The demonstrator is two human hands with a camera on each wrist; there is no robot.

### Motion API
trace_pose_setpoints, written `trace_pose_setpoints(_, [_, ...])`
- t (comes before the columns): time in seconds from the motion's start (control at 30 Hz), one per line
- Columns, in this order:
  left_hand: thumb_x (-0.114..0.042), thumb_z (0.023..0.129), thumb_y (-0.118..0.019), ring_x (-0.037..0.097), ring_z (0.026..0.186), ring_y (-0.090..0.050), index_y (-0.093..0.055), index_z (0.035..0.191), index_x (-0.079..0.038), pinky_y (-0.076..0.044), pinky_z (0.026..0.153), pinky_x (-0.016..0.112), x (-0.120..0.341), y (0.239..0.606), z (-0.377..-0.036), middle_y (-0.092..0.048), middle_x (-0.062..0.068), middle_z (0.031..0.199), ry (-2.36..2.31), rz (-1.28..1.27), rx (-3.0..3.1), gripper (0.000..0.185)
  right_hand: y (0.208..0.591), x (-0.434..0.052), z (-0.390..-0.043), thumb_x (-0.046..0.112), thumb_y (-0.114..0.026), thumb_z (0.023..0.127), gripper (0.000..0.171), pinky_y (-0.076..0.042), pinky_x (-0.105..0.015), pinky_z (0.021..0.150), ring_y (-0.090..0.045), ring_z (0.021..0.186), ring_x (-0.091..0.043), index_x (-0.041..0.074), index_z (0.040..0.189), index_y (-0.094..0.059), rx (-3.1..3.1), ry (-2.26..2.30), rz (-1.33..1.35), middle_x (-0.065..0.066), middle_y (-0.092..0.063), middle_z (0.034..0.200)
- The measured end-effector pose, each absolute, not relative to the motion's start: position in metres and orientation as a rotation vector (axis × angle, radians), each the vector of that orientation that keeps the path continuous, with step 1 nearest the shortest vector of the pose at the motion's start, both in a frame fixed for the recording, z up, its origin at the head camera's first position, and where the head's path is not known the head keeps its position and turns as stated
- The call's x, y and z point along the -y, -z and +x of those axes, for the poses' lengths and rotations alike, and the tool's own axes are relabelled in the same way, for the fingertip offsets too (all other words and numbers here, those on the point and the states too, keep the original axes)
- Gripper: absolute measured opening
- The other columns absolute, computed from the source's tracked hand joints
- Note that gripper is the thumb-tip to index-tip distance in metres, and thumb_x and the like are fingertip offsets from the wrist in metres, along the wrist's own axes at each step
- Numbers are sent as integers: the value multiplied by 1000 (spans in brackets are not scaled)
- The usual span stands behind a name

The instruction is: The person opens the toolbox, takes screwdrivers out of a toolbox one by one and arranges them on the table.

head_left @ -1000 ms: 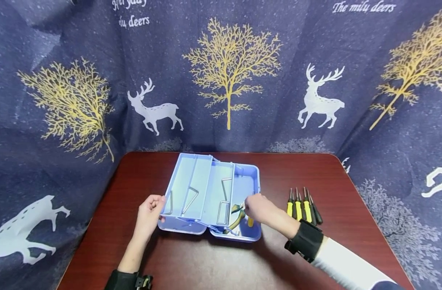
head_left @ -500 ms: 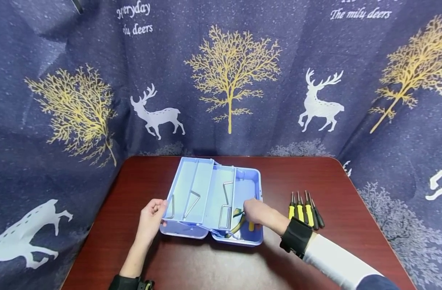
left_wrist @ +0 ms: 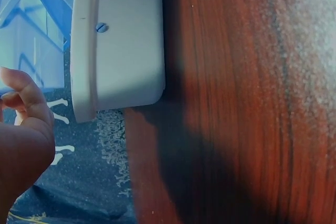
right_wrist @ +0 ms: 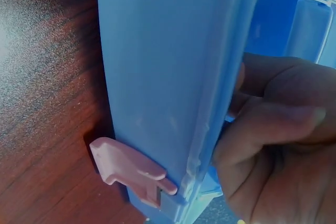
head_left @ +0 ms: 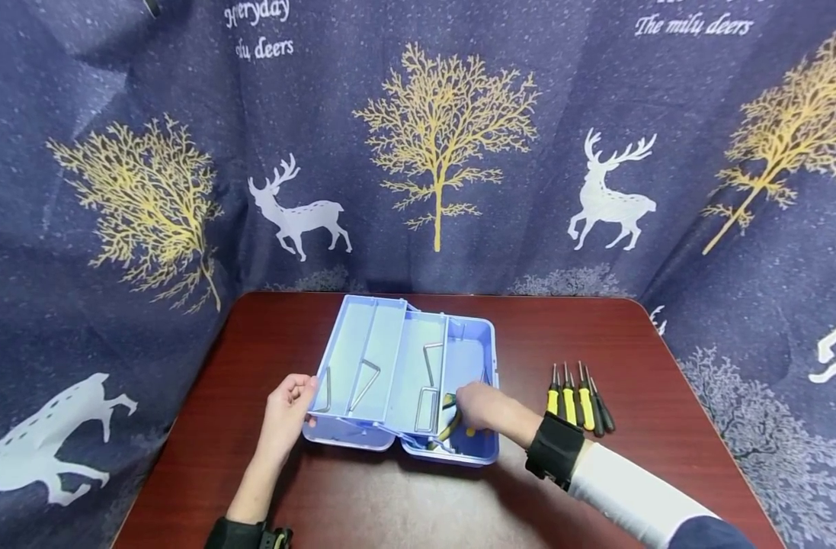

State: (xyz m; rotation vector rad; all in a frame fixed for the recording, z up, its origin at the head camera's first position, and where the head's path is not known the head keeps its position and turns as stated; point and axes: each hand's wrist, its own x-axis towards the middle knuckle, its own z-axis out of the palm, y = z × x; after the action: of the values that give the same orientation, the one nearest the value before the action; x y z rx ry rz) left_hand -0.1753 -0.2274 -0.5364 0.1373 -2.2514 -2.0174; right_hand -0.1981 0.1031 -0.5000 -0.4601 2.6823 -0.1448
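Near the front edge of the worktop (head_left: 363,503), a light blue toolbox (head_left: 402,366) is sitting with its trays folded out. The left hand (head_left: 286,410) is curling its fingers over the box's left tray rim; the right hand (head_left: 482,406) is reaching into the bottom bin among yellow-handled pliers (head_left: 449,427), its grip hidden. The thin, smooth plastic probably handles light but flexes, so holding the rims suits it. Screwdrivers (head_left: 577,398) are lying toward the right edge.

Blue box on red-brown wood
Pale blue toolbox (head_left: 397,366) with a pink latch (right_wrist: 131,171); dark reddish woodgrain counter (head_left: 390,503); yellow-and-black screwdrivers (head_left: 575,400); navy curtain (head_left: 116,152) printed with gold trees, white deer.
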Motion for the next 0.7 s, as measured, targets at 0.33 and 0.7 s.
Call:
trace_pose_setpoints(0.33, [-11, 106, -61, 10, 49, -52, -59, 108, 12, -50, 44, 22, 227, 533, -175, -61, 3, 71, 2011, 144, 2261, 23, 498, -108, -191, -1, -78, 85, 26, -50, -32, 51, -54, 58, -18, 7, 70, -58, -2768, 343, -559, -4, -56, 63])
trace_pose_setpoints(0.7, [-10, 106, -61, 10, 48, -53, -59, 110, 13, -50, 44, 22, 228, 535, -174, -62, 3, 71, 1992, 130, 2269, 23, 498, -112, -187, 3, -78, 90, 25, -49, -30, 47, -53, 52, -15, 7, 69, -64, -2789, 542, -551, -1, -54, 58])
